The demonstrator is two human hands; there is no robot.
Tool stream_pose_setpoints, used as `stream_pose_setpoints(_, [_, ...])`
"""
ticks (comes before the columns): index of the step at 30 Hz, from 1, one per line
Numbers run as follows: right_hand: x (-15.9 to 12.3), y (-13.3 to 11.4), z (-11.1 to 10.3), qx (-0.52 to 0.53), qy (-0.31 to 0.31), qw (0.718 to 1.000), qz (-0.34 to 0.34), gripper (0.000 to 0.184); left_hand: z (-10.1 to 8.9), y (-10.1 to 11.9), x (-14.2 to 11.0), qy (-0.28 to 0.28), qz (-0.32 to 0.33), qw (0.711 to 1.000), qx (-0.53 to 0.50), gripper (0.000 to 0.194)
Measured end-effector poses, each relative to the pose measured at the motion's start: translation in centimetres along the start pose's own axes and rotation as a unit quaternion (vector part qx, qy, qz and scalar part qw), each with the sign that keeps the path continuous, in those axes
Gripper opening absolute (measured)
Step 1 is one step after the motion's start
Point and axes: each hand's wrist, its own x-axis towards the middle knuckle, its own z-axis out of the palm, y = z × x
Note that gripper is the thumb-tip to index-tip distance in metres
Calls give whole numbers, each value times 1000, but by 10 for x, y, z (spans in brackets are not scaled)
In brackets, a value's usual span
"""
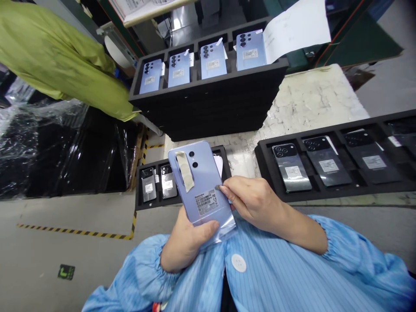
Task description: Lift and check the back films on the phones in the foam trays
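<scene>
I hold a light blue phone (pixel 199 184) back side up, in front of my chest. My left hand (pixel 185 242) grips its lower end from below, thumb across the bottom edge. A clear film hangs off that end. My right hand (pixel 251 201) pinches at the phone's right edge beside the white label, fingers closed. A beige tape strip (pixel 186 171) runs down from the phone's camera area.
A tall stack of black foam trays (pixel 208 108) holds several blue phones on top, with a white paper (pixel 295 28) at its right. A black tray (pixel 338 186) at right holds dark phones. A small tray (pixel 156 203) sits behind my hands. A person's green sleeve (pixel 58 56) is at upper left.
</scene>
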Motion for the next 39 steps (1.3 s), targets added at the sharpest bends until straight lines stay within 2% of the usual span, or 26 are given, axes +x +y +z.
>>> stream_pose_setpoints(5, [0, -3, -2, -90, 34, 994, -46, 29, -2, -4, -1, 11, 1, 1000, -5, 40])
stream_pose_setpoints(9, [1, -7, -6, -187, 63, 975, -105, 22, -2, -5, -2, 20, 5, 1000, -20, 43])
stream_pose_setpoints(12, [2, -11, -9, -242, 69, 957, -145, 13, -1, -3, 0, 10, 14, 999, -38, 41])
stream_pose_setpoints(16, [3, -13, -12, -275, 64, 943, -174, 15, 2, -1, 3, 8, 24, 998, -60, 39])
stream_pose_setpoints(23, [5, -15, -13, -262, 67, 944, -189, 18, 2, -2, 3, 9, 35, 995, -93, 42])
stream_pose_setpoints(26, [3, -13, -12, -211, 73, 955, -192, 18, 1, -4, 2, 21, 36, 994, -101, 41])
stream_pose_setpoints(32, [8, -7, -7, -58, 86, 988, -113, 25, 2, -4, 4, 20, 38, 993, -108, 54])
stream_pose_setpoints(39, [16, -10, 0, -47, 87, 990, -101, 23, -2, -9, 4, 26, 58, 996, -61, 49])
